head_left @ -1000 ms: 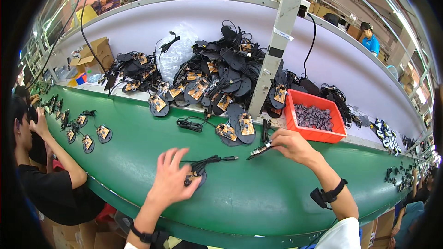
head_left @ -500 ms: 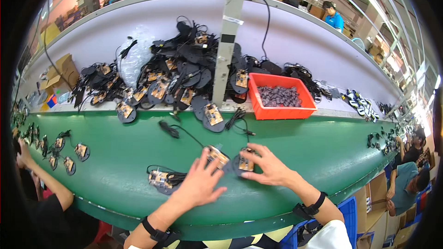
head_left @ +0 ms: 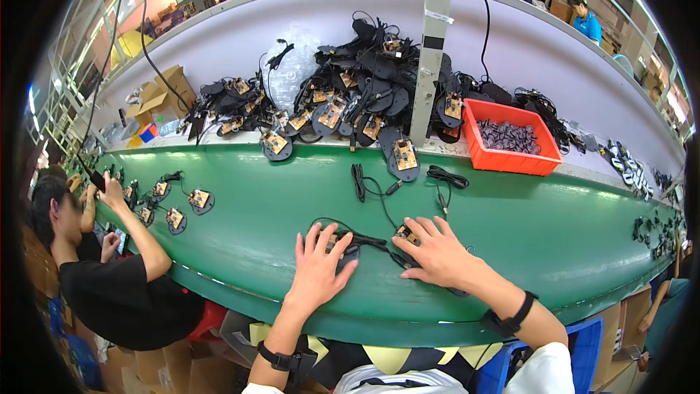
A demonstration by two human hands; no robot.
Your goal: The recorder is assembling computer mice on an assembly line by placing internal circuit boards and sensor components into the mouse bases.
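Note:
Two black plastic bases with tan circuit boards and black cables lie on the green belt in front of me. My left hand (head_left: 321, 268), fingers spread and bent, rests over the left board assembly (head_left: 350, 257), covering most of it. My right hand (head_left: 446, 254) lies over the other circuit board (head_left: 406, 234), fingertips on its far edge and thumb at the near side. Dark pieces of base show below and beside the right palm; what lies under it is hidden. A bundled black cable (head_left: 359, 182) and another coiled cable (head_left: 447, 177) lie beyond the hands.
Behind the belt, black bases, boards and cables form a heap (head_left: 372, 80) on a ledge. An orange-red bin (head_left: 514, 163) of small dark parts stands right of a metal post (head_left: 429, 66). Several board assemblies (head_left: 175, 220) lie at left, near a co-worker in black (head_left: 117, 292).
The view has turned left, so the scene sits farther right. My left hand has gone from the middle board to the left one; my right hand has shifted left toward the middle board.

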